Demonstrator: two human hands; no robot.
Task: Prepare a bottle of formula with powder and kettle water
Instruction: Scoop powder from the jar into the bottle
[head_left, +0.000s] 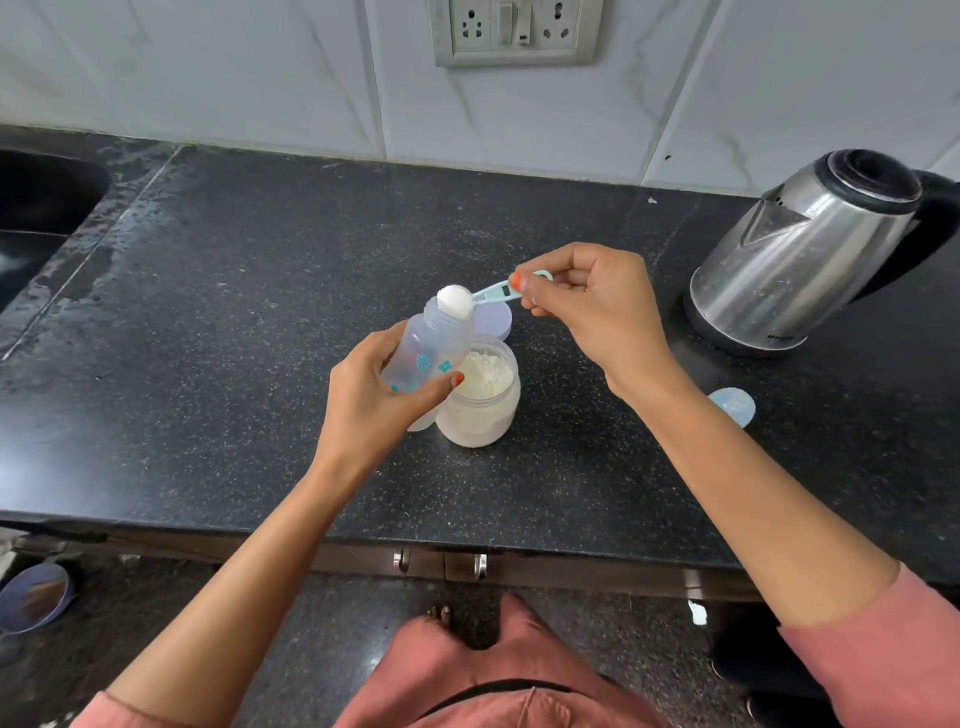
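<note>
My left hand (374, 400) grips a clear baby bottle (431, 348) with teal prints, tilted with its open mouth up and to the right. My right hand (592, 306) pinches the handle of a light blue scoop (493, 293). The scoop's bowl, heaped with white powder (455, 301), sits right at the bottle's mouth. Directly under the bottle stands an open jar of white formula powder (483, 400) on the black counter (260, 322). A steel kettle (800, 254) with a black lid and handle stands at the right.
The jar's pale lilac lid (496, 322) lies just behind the jar. A light blue bottle cap (735, 405) lies on the counter by my right forearm. A dark sink (41, 208) is at the far left. A socket panel (514, 31) is on the tiled wall.
</note>
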